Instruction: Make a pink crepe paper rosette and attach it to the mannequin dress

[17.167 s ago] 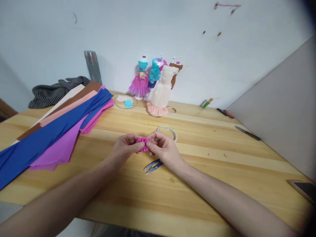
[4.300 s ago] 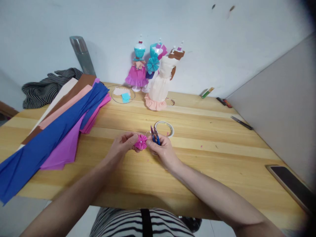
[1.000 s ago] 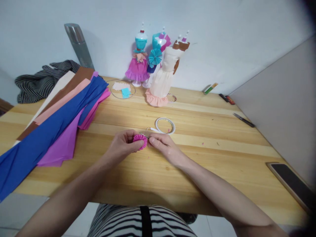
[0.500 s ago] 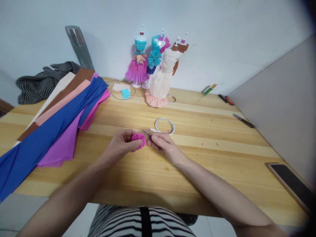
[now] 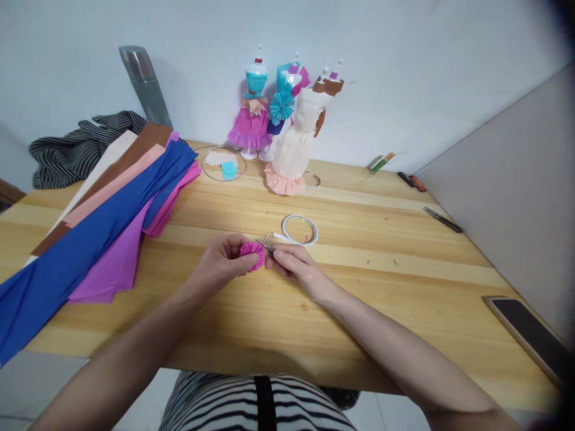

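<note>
Pleated pink rosette [image 5: 252, 248], mid-frame, is pinched in the fingers of the left hand [image 5: 227, 254]; the right hand [image 5: 294, 262] grasps snips [image 5: 265, 246] beside its rim, where a slip could nick a pleat; just beyond, a knuckle might drag the tape roll [image 5: 284, 227].

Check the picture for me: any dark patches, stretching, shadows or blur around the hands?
Head view, edges: right corners darken, phone looks stretched; head view, middle: soft shadow along the near edge of the table, pink rosette pleats readable, blade small and soft.
</note>
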A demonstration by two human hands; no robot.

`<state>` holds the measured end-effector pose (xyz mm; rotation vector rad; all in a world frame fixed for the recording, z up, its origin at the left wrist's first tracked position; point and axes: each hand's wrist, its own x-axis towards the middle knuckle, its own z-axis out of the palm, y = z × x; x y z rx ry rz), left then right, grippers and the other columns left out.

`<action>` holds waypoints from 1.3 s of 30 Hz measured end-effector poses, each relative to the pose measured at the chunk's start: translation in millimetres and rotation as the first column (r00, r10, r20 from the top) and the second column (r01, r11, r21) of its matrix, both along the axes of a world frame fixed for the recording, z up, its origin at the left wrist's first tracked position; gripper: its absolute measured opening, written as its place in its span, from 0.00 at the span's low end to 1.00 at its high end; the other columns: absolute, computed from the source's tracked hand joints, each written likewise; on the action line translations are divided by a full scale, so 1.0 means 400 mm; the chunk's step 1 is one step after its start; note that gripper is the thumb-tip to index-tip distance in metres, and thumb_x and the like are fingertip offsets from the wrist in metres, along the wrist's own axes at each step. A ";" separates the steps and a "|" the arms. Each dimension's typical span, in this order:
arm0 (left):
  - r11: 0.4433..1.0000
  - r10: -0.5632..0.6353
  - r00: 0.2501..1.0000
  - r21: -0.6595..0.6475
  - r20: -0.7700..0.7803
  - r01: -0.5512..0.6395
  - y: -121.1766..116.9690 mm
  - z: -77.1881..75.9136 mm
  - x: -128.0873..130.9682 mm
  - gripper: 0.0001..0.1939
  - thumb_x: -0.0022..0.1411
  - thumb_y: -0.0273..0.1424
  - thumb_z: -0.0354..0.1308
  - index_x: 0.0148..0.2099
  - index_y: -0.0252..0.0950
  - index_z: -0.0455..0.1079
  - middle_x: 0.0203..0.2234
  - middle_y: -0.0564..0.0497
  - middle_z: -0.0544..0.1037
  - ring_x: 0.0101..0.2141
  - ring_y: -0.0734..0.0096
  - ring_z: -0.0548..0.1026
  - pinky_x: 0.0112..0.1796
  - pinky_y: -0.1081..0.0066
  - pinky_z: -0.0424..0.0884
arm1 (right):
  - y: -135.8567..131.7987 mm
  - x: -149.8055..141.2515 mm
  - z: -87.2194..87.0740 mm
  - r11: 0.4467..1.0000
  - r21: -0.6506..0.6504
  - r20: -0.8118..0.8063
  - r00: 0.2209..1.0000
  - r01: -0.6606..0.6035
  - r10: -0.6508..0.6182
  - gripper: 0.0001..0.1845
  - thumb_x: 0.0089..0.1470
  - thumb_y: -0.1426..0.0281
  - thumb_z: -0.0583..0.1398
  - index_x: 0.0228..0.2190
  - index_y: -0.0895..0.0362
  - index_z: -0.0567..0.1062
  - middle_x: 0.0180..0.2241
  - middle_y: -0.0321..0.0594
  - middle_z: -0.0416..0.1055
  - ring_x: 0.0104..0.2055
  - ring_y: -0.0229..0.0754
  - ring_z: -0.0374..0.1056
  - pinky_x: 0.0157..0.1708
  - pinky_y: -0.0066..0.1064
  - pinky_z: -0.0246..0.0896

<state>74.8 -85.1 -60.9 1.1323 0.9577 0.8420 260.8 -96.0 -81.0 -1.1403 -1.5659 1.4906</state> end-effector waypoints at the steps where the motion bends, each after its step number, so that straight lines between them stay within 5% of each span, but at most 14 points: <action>1: 1.000 0.004 1.000 0.001 -0.002 -0.004 0.000 -0.001 -0.001 0.09 0.44 0.31 0.65 0.28 0.31 0.74 0.19 0.54 0.72 0.21 0.79 0.65 0.23 0.77 0.59 | -0.001 -0.001 0.000 1.000 -0.021 -0.017 1.000 0.006 -0.006 0.25 0.54 0.49 0.54 0.24 0.58 0.71 0.15 0.28 0.49 0.18 0.34 0.46 0.20 0.30 0.37; 7: 1.000 0.006 1.000 0.024 -0.003 -0.006 -0.003 -0.004 -0.002 0.08 0.45 0.31 0.64 0.28 0.32 0.73 0.20 0.54 0.73 0.22 0.78 0.66 0.24 0.76 0.60 | -0.006 -0.008 -0.001 0.996 -0.085 -0.060 0.998 0.015 -0.020 0.24 0.53 0.50 0.55 0.24 0.58 0.70 0.15 0.27 0.49 0.18 0.33 0.45 0.20 0.29 0.37; 18: 0.999 0.042 0.997 -0.011 -0.062 -0.043 -0.002 0.009 0.003 0.09 0.42 0.32 0.65 0.26 0.31 0.72 0.19 0.55 0.71 0.22 0.78 0.65 0.24 0.76 0.59 | -0.005 -0.001 0.009 0.995 0.095 0.086 0.996 -0.018 0.010 0.21 0.57 0.55 0.53 0.23 0.57 0.69 0.17 0.30 0.52 0.22 0.36 0.50 0.23 0.30 0.41; 39: 1.000 0.020 0.998 -0.009 -0.055 -0.020 0.001 0.009 0.001 0.09 0.43 0.32 0.66 0.27 0.31 0.72 0.19 0.54 0.72 0.21 0.79 0.65 0.23 0.76 0.59 | -0.002 0.002 0.010 0.998 0.058 0.076 0.997 0.015 -0.020 0.23 0.55 0.52 0.55 0.19 0.56 0.66 0.15 0.29 0.50 0.21 0.35 0.46 0.22 0.30 0.38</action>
